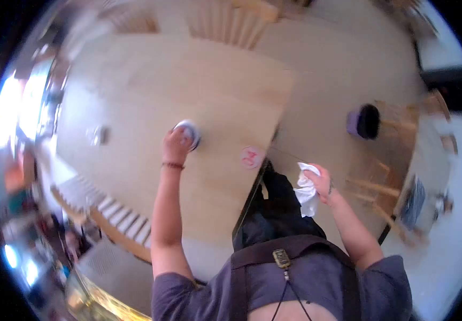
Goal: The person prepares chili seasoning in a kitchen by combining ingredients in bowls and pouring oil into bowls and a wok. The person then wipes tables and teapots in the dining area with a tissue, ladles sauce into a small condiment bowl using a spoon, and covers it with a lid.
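My left hand (177,144) reaches over the wooden table (135,96) with its fingers closed on a small round object (190,128), pale with a dark edge. Blur hides its exact kind, and I cannot tell whether it rests on the tabletop. Out past the table's right edge, my right hand (321,183) grips a crumpled white cloth (307,199) that hangs down below the fingers. A round sticker (251,157) with red marks lies on the table between the two hands.
A small clear object (98,135) stands toward the table's left side. Slatted chairs (225,24) line the far edge, and a bench-like slatted chair (121,216) is at near left. On the floor at right are a purple bin (363,122) with a black liner and wooden chairs (375,187).
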`<action>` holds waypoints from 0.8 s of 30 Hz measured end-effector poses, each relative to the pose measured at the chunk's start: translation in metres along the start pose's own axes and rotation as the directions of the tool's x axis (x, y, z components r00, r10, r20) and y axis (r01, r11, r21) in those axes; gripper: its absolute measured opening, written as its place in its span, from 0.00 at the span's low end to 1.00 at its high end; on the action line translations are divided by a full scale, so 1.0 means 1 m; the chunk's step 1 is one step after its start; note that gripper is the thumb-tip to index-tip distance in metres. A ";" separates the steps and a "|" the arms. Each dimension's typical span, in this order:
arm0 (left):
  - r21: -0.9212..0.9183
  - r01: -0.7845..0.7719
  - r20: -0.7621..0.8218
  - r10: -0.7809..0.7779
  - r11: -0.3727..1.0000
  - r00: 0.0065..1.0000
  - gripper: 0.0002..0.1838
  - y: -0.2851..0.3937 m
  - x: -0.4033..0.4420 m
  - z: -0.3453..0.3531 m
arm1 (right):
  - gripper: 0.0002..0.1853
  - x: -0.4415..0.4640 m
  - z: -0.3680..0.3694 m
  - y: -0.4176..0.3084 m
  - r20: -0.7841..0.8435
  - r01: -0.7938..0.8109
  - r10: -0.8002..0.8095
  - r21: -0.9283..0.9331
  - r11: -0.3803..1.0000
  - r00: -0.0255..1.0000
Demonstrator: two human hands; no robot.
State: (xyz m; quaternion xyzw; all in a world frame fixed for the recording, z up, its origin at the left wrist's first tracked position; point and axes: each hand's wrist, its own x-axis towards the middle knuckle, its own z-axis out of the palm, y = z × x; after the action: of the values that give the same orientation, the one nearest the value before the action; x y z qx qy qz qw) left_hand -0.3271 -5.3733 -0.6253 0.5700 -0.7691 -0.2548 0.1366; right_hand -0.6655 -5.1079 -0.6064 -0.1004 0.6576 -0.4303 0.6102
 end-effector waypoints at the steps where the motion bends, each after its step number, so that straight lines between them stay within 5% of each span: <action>1: 0.035 -0.167 -0.006 0.167 0.985 0.986 0.17 -0.044 0.002 0.021 | 0.10 -0.001 -0.006 0.008 -0.041 -0.005 0.006 0.022 1.000 0.999; 3: -0.042 -0.164 0.047 0.166 0.986 0.985 0.18 -0.050 0.016 0.029 | 0.11 -0.004 -0.020 0.029 0.031 0.044 -0.050 0.179 0.983 0.998; 5: -0.063 -0.158 0.080 0.162 0.985 0.983 0.18 -0.070 0.034 0.050 | 0.12 0.005 -0.031 0.064 -0.036 0.194 -0.192 0.073 0.978 0.981; 8: 0.007 -0.108 0.059 0.107 0.994 0.992 0.19 -0.136 0.057 0.070 | 0.16 -0.026 -0.026 0.053 -0.215 0.177 -0.231 -0.246 0.953 0.949; 11: 0.068 -0.074 -0.033 0.076 0.995 0.997 0.20 -0.199 0.088 0.065 | 0.18 -0.047 -0.041 0.068 -0.273 0.103 -0.152 -0.185 0.977 0.950; 14: 0.441 -0.283 -0.056 0.341 0.851 0.938 0.29 -0.036 0.050 0.041 | 0.18 -0.043 -0.078 0.121 -0.317 0.189 -0.160 0.062 0.980 0.935; 15: 0.309 -0.302 0.007 0.315 0.902 0.949 0.28 0.002 0.037 0.068 | 0.18 -0.049 -0.091 0.127 -0.336 0.213 -0.174 0.080 0.974 0.925; 17: -0.103 -0.210 0.222 0.228 0.972 0.948 0.25 0.072 0.009 0.131 | 0.16 -0.078 -0.117 0.114 -0.504 0.357 -0.107 0.431 0.829 0.857; 18: -0.348 -0.064 0.385 0.205 0.935 0.900 0.23 0.104 -0.011 0.166 | 0.16 -0.074 -0.131 0.122 -0.601 0.420 -0.155 0.331 0.845 0.784; 19: -0.530 0.125 0.537 0.218 0.839 0.815 0.21 0.151 -0.041 0.176 | 0.16 -0.096 -0.141 0.107 -0.610 0.441 -0.162 0.340 0.831 0.776; 21: -0.474 0.113 0.852 0.422 0.873 0.310 0.23 0.297 -0.149 0.202 | 0.16 -0.145 -0.172 0.089 -0.625 0.575 -0.246 0.401 0.713 0.740; 22: -0.374 0.566 0.918 0.379 0.734 0.115 0.28 0.356 -0.206 0.208 | 0.19 -0.144 -0.195 0.110 -0.623 0.727 -0.457 0.282 0.626 0.635; 23: -0.149 0.751 0.920 0.369 0.643 -0.134 0.33 0.399 -0.248 0.226 | 0.19 -0.165 -0.221 0.118 -0.630 0.736 -0.459 0.285 0.614 0.627; 24: -0.002 0.795 0.897 0.352 0.607 -0.267 0.34 0.444 -0.289 0.241 | 0.20 -0.198 -0.252 0.125 -0.630 0.767 -0.612 -0.040 0.640 0.478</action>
State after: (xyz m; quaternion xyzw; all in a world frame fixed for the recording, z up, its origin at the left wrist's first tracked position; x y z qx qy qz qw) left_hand -0.7154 -4.9451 -0.5594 0.2043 -0.2393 -0.8761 -0.3653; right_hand -0.7942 -4.7898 -0.5793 -0.1423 0.6547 -0.7265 0.1528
